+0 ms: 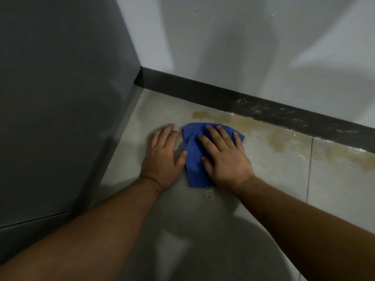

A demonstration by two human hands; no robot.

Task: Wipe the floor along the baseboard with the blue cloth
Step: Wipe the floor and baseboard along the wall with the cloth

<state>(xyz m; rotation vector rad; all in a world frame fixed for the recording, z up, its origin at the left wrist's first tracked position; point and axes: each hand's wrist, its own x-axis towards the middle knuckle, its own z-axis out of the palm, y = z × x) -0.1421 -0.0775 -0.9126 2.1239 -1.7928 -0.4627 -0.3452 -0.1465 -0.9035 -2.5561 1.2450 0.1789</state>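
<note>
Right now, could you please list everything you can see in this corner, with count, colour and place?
blue cloth: one, blue, flat on the floor just short of the baseboard, under the right hand
label: one, white with red print, at the cloth's near edge
stain: one streak, yellowish brown, on the floor along the baseboard, running right from the cloth
baseboard: one, dark grey, foot of the far wall, pale smears toward the right
floor: pale grey, one thin joint line at right
wall: one, white, behind the baseboard
panel: one, dark grey, upright at left
hands: two, bare; left hand flat on the floor, touching the cloth's left edge; right hand spread flat on the cloth
</note>
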